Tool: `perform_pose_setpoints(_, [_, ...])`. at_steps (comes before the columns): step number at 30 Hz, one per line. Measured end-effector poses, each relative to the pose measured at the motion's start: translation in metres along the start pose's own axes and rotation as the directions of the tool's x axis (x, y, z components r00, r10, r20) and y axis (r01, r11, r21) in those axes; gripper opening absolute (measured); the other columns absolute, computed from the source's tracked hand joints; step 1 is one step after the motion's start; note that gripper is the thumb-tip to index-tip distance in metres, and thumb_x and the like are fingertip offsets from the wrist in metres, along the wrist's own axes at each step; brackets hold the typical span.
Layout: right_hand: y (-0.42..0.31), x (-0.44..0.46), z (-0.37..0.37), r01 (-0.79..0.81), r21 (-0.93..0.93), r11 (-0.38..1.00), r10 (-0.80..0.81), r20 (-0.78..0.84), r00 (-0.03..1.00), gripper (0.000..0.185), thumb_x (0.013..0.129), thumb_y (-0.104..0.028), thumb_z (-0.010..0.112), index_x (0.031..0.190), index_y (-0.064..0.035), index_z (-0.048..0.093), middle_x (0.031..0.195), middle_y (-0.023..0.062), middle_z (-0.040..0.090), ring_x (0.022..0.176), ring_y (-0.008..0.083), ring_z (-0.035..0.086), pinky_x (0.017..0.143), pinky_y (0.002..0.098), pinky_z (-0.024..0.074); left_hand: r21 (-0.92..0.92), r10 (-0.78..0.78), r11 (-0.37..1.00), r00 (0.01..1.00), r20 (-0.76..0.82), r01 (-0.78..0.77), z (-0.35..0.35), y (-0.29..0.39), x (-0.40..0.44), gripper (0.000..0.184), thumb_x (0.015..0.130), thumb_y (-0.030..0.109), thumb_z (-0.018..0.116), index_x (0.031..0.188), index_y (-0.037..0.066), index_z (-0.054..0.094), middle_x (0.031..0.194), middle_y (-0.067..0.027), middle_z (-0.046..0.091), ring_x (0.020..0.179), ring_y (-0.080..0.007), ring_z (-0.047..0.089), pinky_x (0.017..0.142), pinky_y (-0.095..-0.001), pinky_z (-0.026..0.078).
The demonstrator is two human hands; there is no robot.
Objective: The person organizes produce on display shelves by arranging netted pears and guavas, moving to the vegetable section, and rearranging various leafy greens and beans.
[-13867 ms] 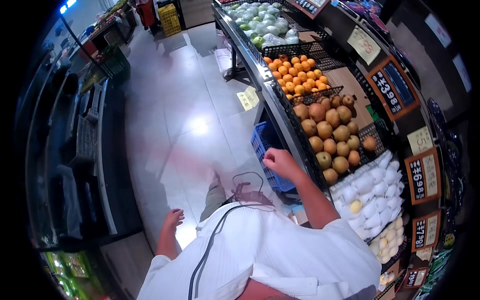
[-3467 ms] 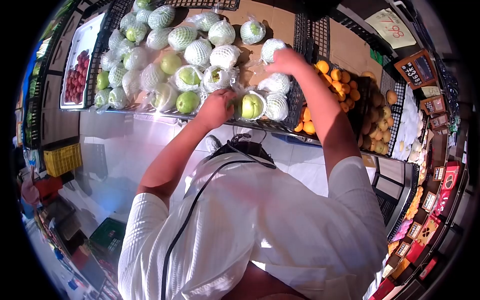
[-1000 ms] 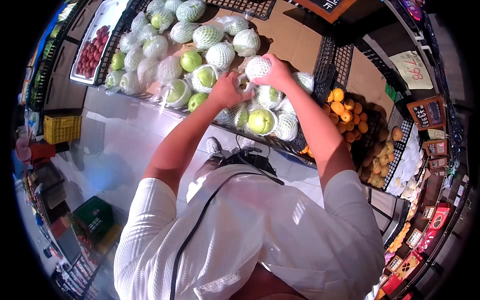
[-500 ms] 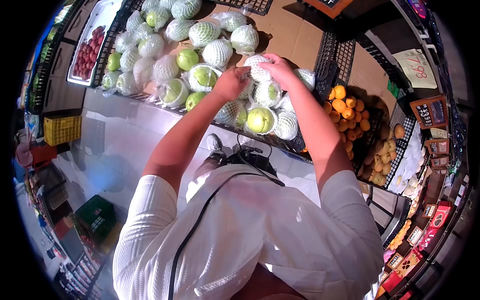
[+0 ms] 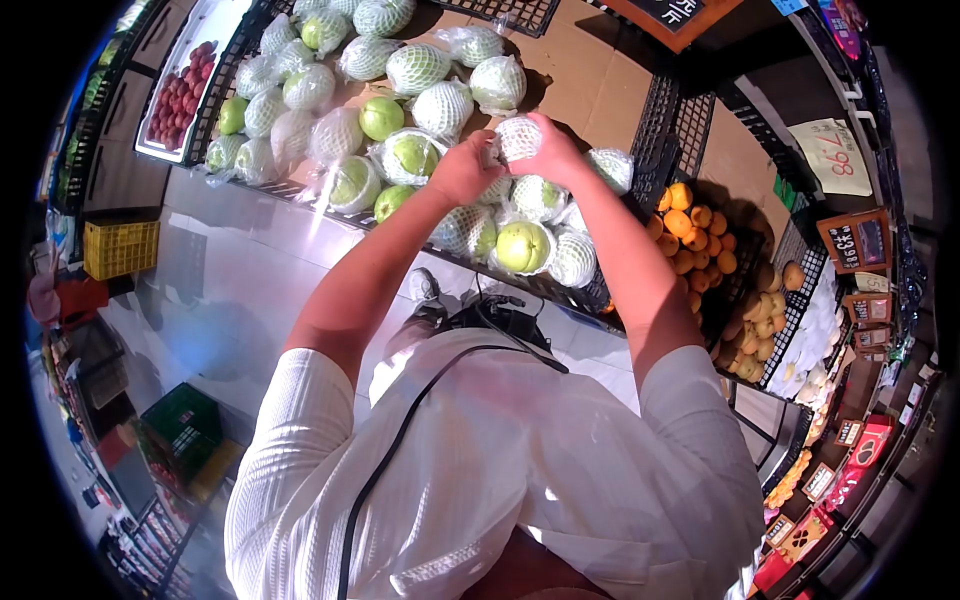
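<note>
Both my hands are at a guava in a white foam net [image 5: 519, 138], above the front part of the display. My right hand [image 5: 556, 152] is closed around its right side. On its left side, my left hand [image 5: 466, 170] has its fingers curled in against the net; the fingertips are partly hidden. Around them lie more green guavas in foam nets and clear plastic, among them a netted one [image 5: 442, 108] just behind. A guava with its net pulled low [image 5: 523, 246] sits at the front edge, beside a fully netted one [image 5: 572, 258].
Orange fruits [image 5: 690, 228] fill a black crate to the right, with yellow-brown fruits [image 5: 762, 322] beyond. A white box [image 5: 213, 30] of red fruits stands at the far left. Price signs [image 5: 855, 240] line the right side. A yellow crate [image 5: 121, 249] and a green crate [image 5: 182, 432] are at left.
The netted guava has come slightly lower and nearer to me between my hands. My right fingers now wrap its side rather than lie over its top. The view has shifted slightly.
</note>
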State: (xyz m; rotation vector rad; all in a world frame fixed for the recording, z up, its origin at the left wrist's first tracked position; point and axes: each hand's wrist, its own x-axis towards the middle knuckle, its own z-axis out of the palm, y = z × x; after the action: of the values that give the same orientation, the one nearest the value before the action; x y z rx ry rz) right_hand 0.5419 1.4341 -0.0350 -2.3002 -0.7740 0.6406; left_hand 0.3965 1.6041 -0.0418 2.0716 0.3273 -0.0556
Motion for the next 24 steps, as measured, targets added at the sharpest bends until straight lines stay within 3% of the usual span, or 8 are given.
perform_pose_setpoints(5, [-0.002,0.0,-0.004,-0.038,0.099,0.994,0.042,-0.04,0.998,0.107,0.057,-0.028,0.099,0.147,-0.0059,0.046,0.137,0.0185,0.062,0.125,0.0295,0.062,0.107,0.0388,0.0482,-0.069,0.013,0.998,1.0,0.023,-0.011,-0.003,-0.015,0.005,0.07,0.09,0.026,0.079,0.148,0.004,0.047,0.128,-0.0187,0.068,0.117,-0.0306,0.067,0.102,-0.0384,0.052])
perform_pose_setpoints(8, [-0.018,-0.019,-0.017,-0.002,0.256,0.967,0.025,-0.086,0.996,0.104,0.058,-0.022,0.099,0.146,-0.0061,0.045,0.136,0.0164,0.062,0.124,0.0273,0.061,0.107,0.0387,0.0481,-0.118,0.053,0.991,0.996,-0.077,-0.062,-0.015,0.013,-0.009,0.066,0.096,0.03,0.075,0.149,0.003,0.046,0.13,-0.016,0.067,0.121,-0.0286,0.065,0.106,-0.0371,0.049])
perform_pose_setpoints(11, [-0.029,-0.036,-0.029,0.175,0.416,0.892,-0.126,-0.142,0.982,0.101,0.06,-0.01,0.097,0.145,-0.0054,0.043,0.136,0.0132,0.058,0.126,0.0241,0.057,0.107,0.0384,0.0483,-0.447,0.105,0.866,0.957,-0.27,-0.222,-0.005,-0.002,-0.005,0.059,0.102,0.039,0.065,0.145,0.001,0.05,0.124,-0.0178,0.069,0.111,-0.0272,0.069,0.097,-0.0392,0.054])
perform_pose_setpoints(14, [-0.061,-0.062,-0.046,0.221,0.658,0.72,-0.222,-0.083,0.972,0.105,0.061,-0.006,0.095,0.151,-0.0058,0.039,0.143,0.0104,0.053,0.131,0.0229,0.054,0.112,0.0379,0.0457,-0.688,0.034,0.714,0.988,-0.151,-0.13,-0.021,0.022,-0.023,0.059,0.106,0.043,0.057,0.148,0.002,0.047,0.129,-0.0139,0.067,0.116,-0.0236,0.066,0.1,-0.0368,0.052])
perform_pose_setpoints(15, [-0.076,-0.071,-0.048,0.254,0.712,0.655,-0.252,-0.112,0.961,0.1,0.061,-0.004,0.095,0.146,-0.0047,0.042,0.135,0.0084,0.057,0.129,0.0205,0.054,0.11,0.0367,0.0464,-0.828,-0.027,0.561,1.0,-0.001,0.014,-0.03,0.041,-0.036,0.061,0.106,0.045,0.057,0.15,0.004,0.045,0.134,-0.0124,0.064,0.121,-0.0241,0.064,0.102,-0.0371,0.052])
perform_pose_setpoints(18, [-0.104,-0.088,-0.058,0.183,0.794,0.579,-0.262,-0.031,0.965,0.1,0.061,-0.003,0.095,0.146,-0.0055,0.043,0.135,0.0082,0.057,0.128,0.0203,0.054,0.112,0.0372,0.0454,-0.913,0.154,0.282,0.926,0.345,0.294,-0.048,0.059,-0.056,0.061,0.107,0.044,0.054,0.151,0.003,0.043,0.139,-0.0128,0.06,0.122,-0.024,0.063,0.103,-0.0405,0.053])
perform_pose_setpoints(22, [-0.122,-0.101,-0.06,0.168,0.813,0.558,-0.31,0.016,0.951,0.099,0.064,0.0,0.092,0.149,-0.0073,0.043,0.138,0.0082,0.056,0.13,0.0203,0.054,0.113,0.0369,0.0451,-0.944,0.172,0.258,0.951,0.256,0.207,-0.056,0.073,-0.077,0.062,0.104,0.041,0.061,0.149,0.003,0.045,0.139,-0.013,0.061,0.123,-0.0249,0.063,0.104,-0.0417,0.054])
perform_pose_setpoints(24, [-0.133,-0.105,-0.06,0.169,0.78,0.603,-0.318,0.04,0.947,0.104,0.065,0.001,0.091,0.154,-0.0082,0.038,0.142,0.009,0.053,0.132,0.0209,0.052,0.114,0.0376,0.0443,-0.958,0.168,0.229,0.963,0.211,0.17,-0.061,0.074,-0.086,0.064,0.101,0.032,0.068,0.152,0.006,0.04,0.141,-0.0129,0.058,0.127,-0.0254,0.06,0.105,-0.042,0.053])
